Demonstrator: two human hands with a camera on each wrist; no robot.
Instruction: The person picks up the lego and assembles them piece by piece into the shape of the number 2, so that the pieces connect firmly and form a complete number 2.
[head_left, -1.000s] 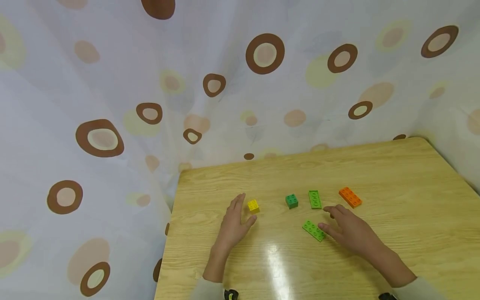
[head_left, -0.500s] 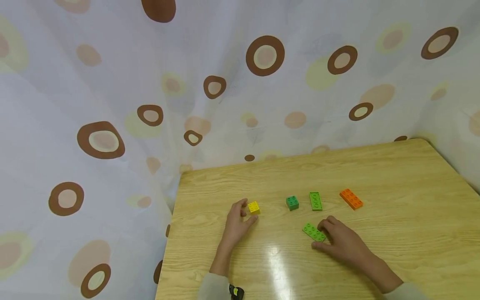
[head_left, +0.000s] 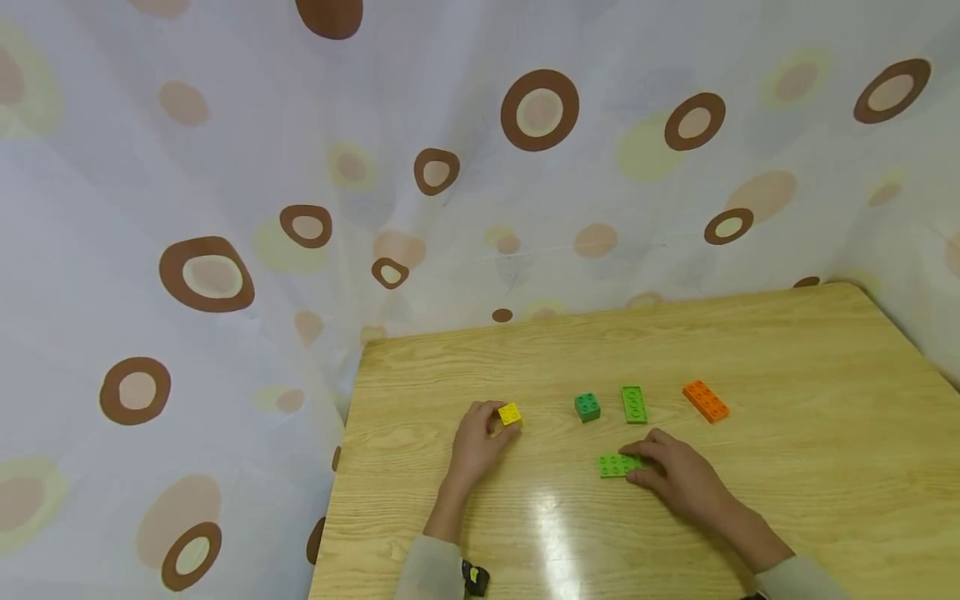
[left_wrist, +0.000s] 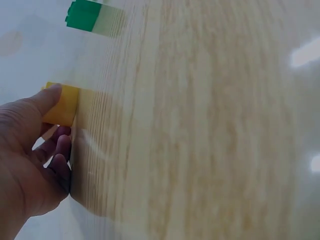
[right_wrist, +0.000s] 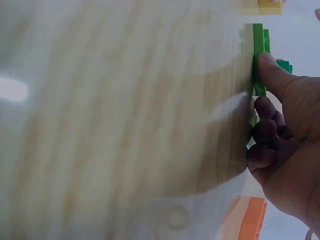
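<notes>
White cloth (head_left: 457,83) printed with brown rings and pale spots hangs behind and to the left of a wood-grained bench (head_left: 787,358), whose far-left and far-right corners both show; a streak of glare lies toward the near side. Of the bricks, the yellow brick (head_left: 510,415) sits closest to the left edge, and the left hand (head_left: 475,442) has it in a pinch, its grip parted only as wide as the brick, with the thumb on one face and the other fingers curled beneath. The right hand (head_left: 686,479) pinches one end of a light green plate (head_left: 613,466) with a similarly narrow grip. This plate is the brick farthest from the far edge, its long sides running roughly along that edge; whether it touches the wood is hard to tell. Between the plate and the far edge stand a dark green brick (head_left: 587,407) and, just right of it, a second light green plate (head_left: 633,405). An orange brick (head_left: 706,402) lies nearest the right edge, turned at a slant.
</notes>
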